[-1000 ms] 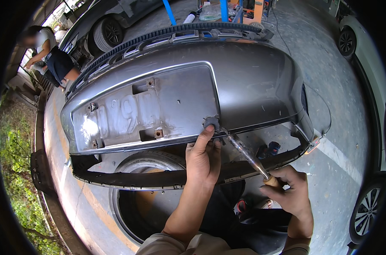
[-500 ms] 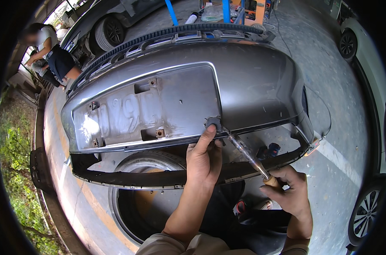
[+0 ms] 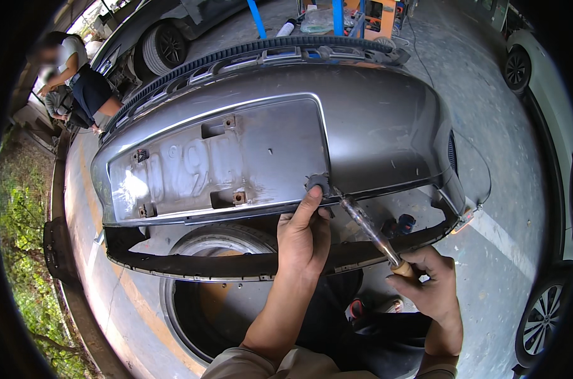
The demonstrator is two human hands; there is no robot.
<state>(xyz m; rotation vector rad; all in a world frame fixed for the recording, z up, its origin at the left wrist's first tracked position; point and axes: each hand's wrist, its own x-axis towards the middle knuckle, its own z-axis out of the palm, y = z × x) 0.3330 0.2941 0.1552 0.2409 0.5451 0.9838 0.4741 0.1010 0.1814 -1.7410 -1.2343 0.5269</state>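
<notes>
A grey car bumper [image 3: 387, 120] lies across the middle, with a recessed plate area [image 3: 280, 139] on its left part. At that recess's lower right corner is a small dark grey patch [image 3: 318, 181]. My left hand [image 3: 303, 243] grips the bumper's lower edge there, thumb pressed on the patch and fingers under the edge, partly hidden. My right hand [image 3: 433, 282] is closed round the wooden handle of a soldering iron [image 3: 368, 227]. Its metal shaft slants up and left, the thin tip beside the patch; whether it touches cannot be made out.
Below the bumper is a tyre [image 3: 179, 303]. A dark blue tool [image 3: 399, 224] lies on the floor behind the bumper's lower strip. Parked cars stand at the right [image 3: 545, 126] and far left [image 3: 204, 25]. People [image 3: 87, 79] are at the upper left, near plants [image 3: 27, 252].
The soldering iron's tip has shifted very slightly to the right, away from the patch. My left hand stays put. The people at the upper left have changed posture a little.
</notes>
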